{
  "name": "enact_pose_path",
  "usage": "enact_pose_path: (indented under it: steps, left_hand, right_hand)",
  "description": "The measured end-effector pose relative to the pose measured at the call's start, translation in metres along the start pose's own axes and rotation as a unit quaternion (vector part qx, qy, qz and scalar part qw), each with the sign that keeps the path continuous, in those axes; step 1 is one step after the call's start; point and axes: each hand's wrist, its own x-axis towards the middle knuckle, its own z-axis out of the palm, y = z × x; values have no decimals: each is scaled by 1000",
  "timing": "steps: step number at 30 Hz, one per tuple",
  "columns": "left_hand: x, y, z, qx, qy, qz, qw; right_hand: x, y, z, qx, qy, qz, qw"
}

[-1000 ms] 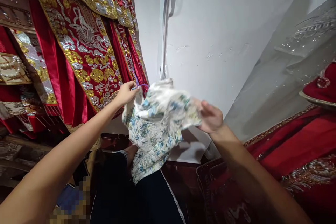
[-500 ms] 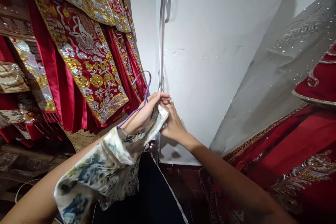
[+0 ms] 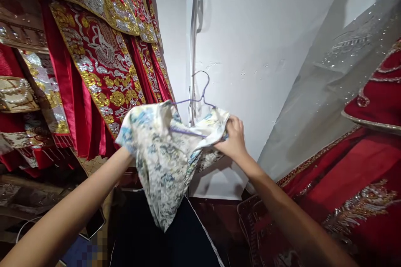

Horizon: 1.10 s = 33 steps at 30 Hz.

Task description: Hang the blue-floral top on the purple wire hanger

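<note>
Far left: red embroidered robes [image 3: 103,66] hang in a row, gold and silver thread, well packed. Left arm comes up from lower left; left hand [image 3: 130,156] is hidden under the floral garment [image 3: 163,154], so can't tell how its fingers are set, only that it props up the cloth from beneath or inside. Garment is white with a blue-green print, held mid-air in centre frame, bunched over a thin purple wire hanger [image 3: 200,91]; the hook sticks up free above the fabric and touches nothing, and one wire leg shows across the cloth. Right hand [image 3: 233,139] grips the garment's right top edge, fingers [image 3: 230,127] curled and pinching the fabric at the hanger's shoulder end. Behind it, a metal rail or pipe [image 3: 194,41] runs down the white wall [image 3: 260,50]. Right side: a grey sequined drape [image 3: 338,75], then more red embroidered cloth [image 3: 360,175]. Status, as I read it: hanger is partly inside the garment, but the cloth is crumpled, not squared on the shoulders, and nothing is hung on a rail yet. Left to do: straighten and hang. No brand, label or readable writing anywhere; a pixelated patch sits at bottom left.
</note>
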Motion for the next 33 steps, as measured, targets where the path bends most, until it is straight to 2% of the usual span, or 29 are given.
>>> enact_pose_path:
  steps: [2, 4, 6, 9, 13, 15, 16, 18, 19, 21, 22, 24, 26, 30, 33]
  left_hand:
    - [-4, -19, -15, -35, -21, -75, 996]
    - [-15, -42, -18, -76, -11, -124, 989]
    - [-34, -69, -11, -107, 29, -139, 984]
    - [-69, -104, 8, -114, 77, -126, 983]
    - [-109, -127, 30, -122, 131, -147, 973]
    - [-121, -132, 37, -129, 155, -182, 962]
    - [-126, -134, 40, -125, 168, -201, 957]
    - [-133, -137, 43, -116, 190, -226, 948]
    - [-135, -138, 44, -117, 196, -228, 947]
    - [-140, -138, 47, -138, 190, -216, 948]
    - [-143, -136, 48, -151, 182, -208, 949]
    - [-147, -130, 51, -166, 176, -195, 950]
    - [-151, -123, 53, -170, 172, -185, 952]
    - [-156, -115, 54, -149, 154, -169, 962]
    - [-158, -115, 51, -126, 130, -158, 971]
  right_hand:
    - [11, 11, -8, -11, -18, 37, 999]
    - [23, 13, -12, -4, -45, 46, 998]
    - [33, 7, -13, 9, -80, 29, 996]
    - [39, -15, -22, 27, -127, -23, 991]
    - [18, -47, -42, 148, -171, -77, 971]
    - [-9, -61, -43, 240, -148, -41, 959]
    - [-27, -68, -39, 278, -119, -1, 953]
    - [-71, -78, -22, 326, -57, 124, 936]
    - [-95, -82, -10, 342, -30, 196, 919]
    - [-138, -87, 15, 357, -25, 343, 868]
    - [-154, -89, 26, 368, -34, 391, 843]
    - [-171, -93, 40, 408, -72, 421, 807]
    - [-169, -96, 42, 435, -101, 406, 797]
    - [-148, -101, 27, 421, -128, 363, 821]
    - [-145, -102, 19, 406, -135, 361, 829]
